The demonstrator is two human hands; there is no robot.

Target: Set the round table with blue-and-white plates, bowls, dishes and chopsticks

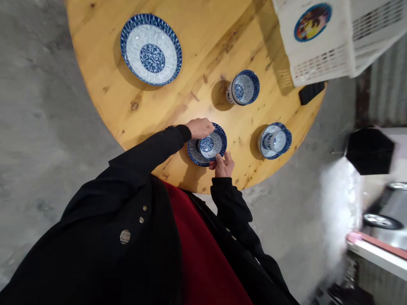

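A blue-and-white patterned bowl (pixel 215 145) sits on a matching plate (pixel 193 157) near the edge of the round wooden table. My left hand (pixel 200 128) grips the bowl's far rim with curled fingers. On the near side, my right hand (pixel 224 165) has its thumb and fingers closed at the rim of the bowl, close to the plate's edge. Part of the plate is hidden under the bowl and my left hand.
Stacked blue-and-white bowls (pixel 247 87) stand farther back. To the right, a small cup (pixel 277 141) rests in a bowl (pixel 263 149). A large plate (pixel 133 51) lies at back left. A white plastic basket (pixel 313 55) and a black object (pixel 311 92) occupy the back right.
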